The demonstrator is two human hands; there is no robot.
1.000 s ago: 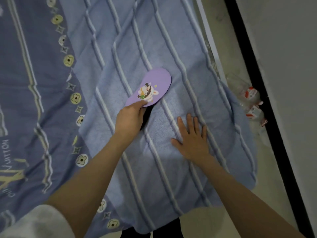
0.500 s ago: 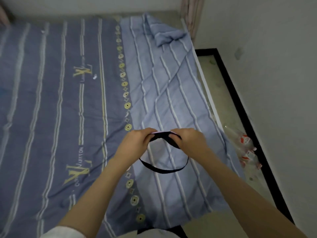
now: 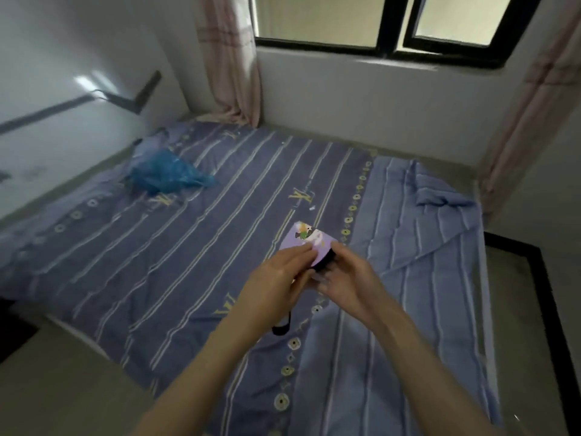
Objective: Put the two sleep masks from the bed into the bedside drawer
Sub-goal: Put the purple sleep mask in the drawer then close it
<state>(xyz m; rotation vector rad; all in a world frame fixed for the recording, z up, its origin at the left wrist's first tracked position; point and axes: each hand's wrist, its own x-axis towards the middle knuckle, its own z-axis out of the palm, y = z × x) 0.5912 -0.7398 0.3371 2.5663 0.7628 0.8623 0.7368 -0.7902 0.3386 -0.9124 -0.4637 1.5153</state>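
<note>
A purple sleep mask (image 3: 309, 242) with a cartoon print is held up above the striped blue bed (image 3: 195, 234). My left hand (image 3: 276, 280) pinches its lower left edge and my right hand (image 3: 347, 278) grips its right end. The mask's black strap (image 3: 283, 327) hangs in a loop below my left hand. A second mask and the bedside drawer are not in view.
A crumpled blue plastic bag (image 3: 166, 174) lies near the bed's far left corner. Walls, a window (image 3: 393, 23) and pink curtains (image 3: 232, 58) close the far side. Bare floor (image 3: 63, 372) lies left of the bed, and a dark-edged floor strip (image 3: 547, 309) to its right.
Both hands have lifted the purple mask off the bed and now hold it face up. My view has risen from the bedcover to the whole bed and window.
</note>
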